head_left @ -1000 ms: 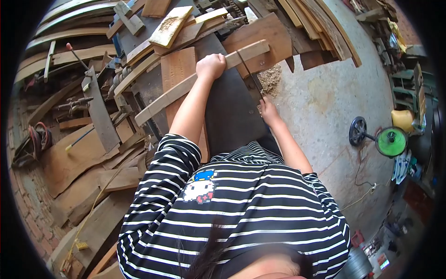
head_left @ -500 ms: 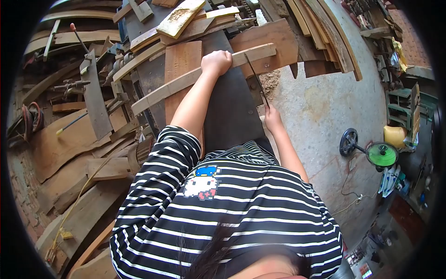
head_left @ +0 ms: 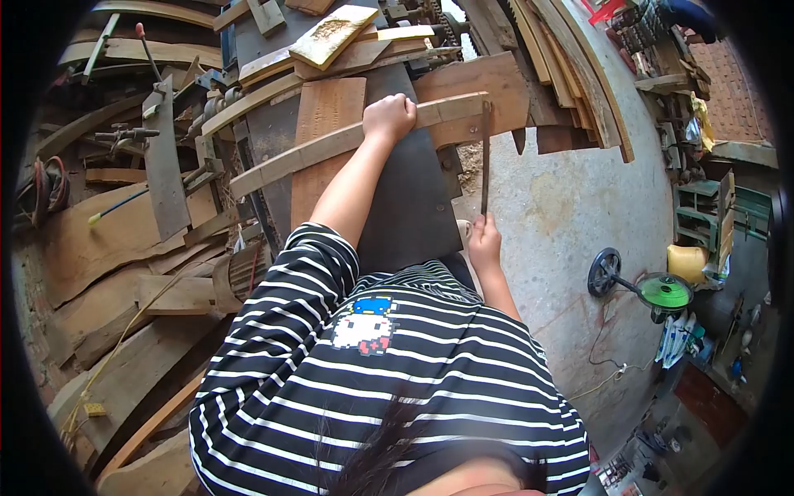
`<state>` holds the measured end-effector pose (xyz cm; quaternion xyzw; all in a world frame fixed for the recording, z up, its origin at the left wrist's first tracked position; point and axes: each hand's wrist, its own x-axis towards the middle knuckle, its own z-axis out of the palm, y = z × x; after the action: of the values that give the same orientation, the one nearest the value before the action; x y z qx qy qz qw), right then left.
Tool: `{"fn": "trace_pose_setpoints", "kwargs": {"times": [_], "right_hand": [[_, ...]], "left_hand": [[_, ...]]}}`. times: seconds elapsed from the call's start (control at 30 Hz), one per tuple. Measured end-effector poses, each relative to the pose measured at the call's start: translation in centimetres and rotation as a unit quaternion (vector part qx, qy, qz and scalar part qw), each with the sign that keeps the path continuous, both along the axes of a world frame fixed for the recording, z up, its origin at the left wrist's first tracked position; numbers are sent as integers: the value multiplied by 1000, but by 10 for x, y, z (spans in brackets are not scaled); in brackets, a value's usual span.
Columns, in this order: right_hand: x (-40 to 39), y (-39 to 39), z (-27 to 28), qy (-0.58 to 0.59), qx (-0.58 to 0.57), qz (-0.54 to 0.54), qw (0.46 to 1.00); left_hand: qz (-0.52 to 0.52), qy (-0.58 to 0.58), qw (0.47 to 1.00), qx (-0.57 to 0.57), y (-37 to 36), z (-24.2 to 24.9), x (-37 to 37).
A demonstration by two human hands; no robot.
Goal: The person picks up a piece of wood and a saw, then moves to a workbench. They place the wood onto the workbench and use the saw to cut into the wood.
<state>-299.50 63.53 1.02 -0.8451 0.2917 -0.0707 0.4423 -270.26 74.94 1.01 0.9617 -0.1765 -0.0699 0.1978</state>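
Observation:
My left hand (head_left: 389, 117) is closed over a long, slightly curved wooden strip (head_left: 302, 154) and presses it down across the bench. Under the strip lie a reddish-brown board (head_left: 332, 103) and a dark flat bench top (head_left: 401, 207). My right hand (head_left: 485, 242), low at the right of the bench, is wrapped round the near end of a long, narrow, dark blade-like tool (head_left: 485, 165). The tool points away from me, and its far tip reaches the right end of the strip. Whether its edge has teeth cannot be made out.
Stacked planks (head_left: 571, 74) stand at the far right of the bench. A rough block (head_left: 335, 37) lies on boards at the back. Timber pieces (head_left: 107, 219) crowd the left side. On the concrete floor (head_left: 554, 198), a green fan (head_left: 664, 291) is at the right.
The tool's far end has moved right, from across the strip to its right end, and the tool now points straighter ahead. My right hand has shifted slightly nearer my body. My left hand still grips the strip.

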Motion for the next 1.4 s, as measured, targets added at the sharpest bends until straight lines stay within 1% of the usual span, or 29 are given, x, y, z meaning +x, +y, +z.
{"fn": "trace_pose_setpoints", "kwargs": {"times": [0.03, 0.07, 0.13, 0.17, 0.23, 0.27, 0.33, 0.37, 0.4, 0.43, 0.47, 0.5, 0.53, 0.57, 0.6, 0.63, 0.67, 0.7, 0.73, 0.77, 0.8, 0.83, 0.9, 1.0, 1.1, 1.23, 1.3, 1.4], "right_hand": [[-6, -1, 4, 11, 19, -26, 999], [-15, -3, 4, 8, 20, -30, 999], [-33, -8, -1, -29, -3, -59, 998], [-45, -12, -8, -36, -3, -63, 997], [-70, -18, -20, -25, -29, -96, 995], [-80, -20, -21, -34, -28, -101, 994], [-100, -17, -23, -26, -41, -132, 990], [-109, -16, -22, -32, -39, -142, 989], [-118, -15, -18, 1, -18, -160, 987], [-123, -13, -17, 35, 4, -178, 983], [-126, -10, -22, 33, 7, -185, 982], [-130, -6, -29, 10, -7, -196, 981], [-138, -3, -34, -10, -21, -204, 979], [-143, 0, -35, 10, 7, -200, 980], [-139, 6, -30, -2, -7, -196, 981], [-136, 11, -26, -13, -20, -189, 982], [-137, 10, -31, -3, -18, -182, 983], [-137, 7, -40, 44, 37, -182, 982], [-136, 9, -36, 91, 90, -183, 975], [-145, 9, -43, 95, 89, -177, 975], [-124, 3, -41, 61, 70, -153, 984], [-111, 1, -35, 35, 52, -128, 990], [-124, 17, -21, 12, 27, -86, 996], [-130, 24, -15, 40, -3, -111, 993], [-128, 21, -21, 65, -16, -142, 988], [-132, 13, -46, 27, -17, -141, 989], [-127, 15, -31, 30, -11, -138, 990], [-121, 13, -33, 24, -8, -147, 989]], "left_hand": [[7, -47, 999, -16, 0, -6, -1], [3, -50, 999, -15, 1, -11, -3], [-1, -155, 986, -63, 1, -15, -4], [-6, -161, 985, -64, 2, -16, -4], [-44, -201, 961, -183, 9, -14, -6], [-51, -209, 959, -184, 13, -11, -8], [-14, -266, 928, -259, 20, -8, -15], [-15, -213, 916, -340, 20, -10, -19], [-26, -215, 915, -341, 18, 8, -31], [-2, 43, 877, -479, 13, 44, -49], [25, 301, 764, -570, 9, 84, -70], [-78, 346, 705, -614, 6, 124, -90], [-174, 387, 632, -649, 4, 164, -110], [-337, 394, 543, -661, 6, 200, -125], [-402, 402, 477, -670, 11, 238, -148], [-466, 399, 412, -674, 15, 264, -168], [-512, 395, 344, -681, 13, 286, -190], [-544, 392, 288, -684, 12, 302, -206], [-565, 387, 241, -687, 11, 314, -222], [-578, 384, 200, -692, 8, 320, -231], [-598, 379, 174, -685, 3, 325, -241], [-607, 374, 157, -683, 0, 328, -245], [-615, 376, 129, -682, -6, 328, -261], [-619, 375, 105, -682, -5, 325, -267], [-620, 374, 93, -684, -3, 320, -266], [-626, 377, 85, -678, -3, 319, -267], [-626, 379, 80, -677, -4, 319, -267], [-628, 378, 78, -675, -7, 319, -266]]}}
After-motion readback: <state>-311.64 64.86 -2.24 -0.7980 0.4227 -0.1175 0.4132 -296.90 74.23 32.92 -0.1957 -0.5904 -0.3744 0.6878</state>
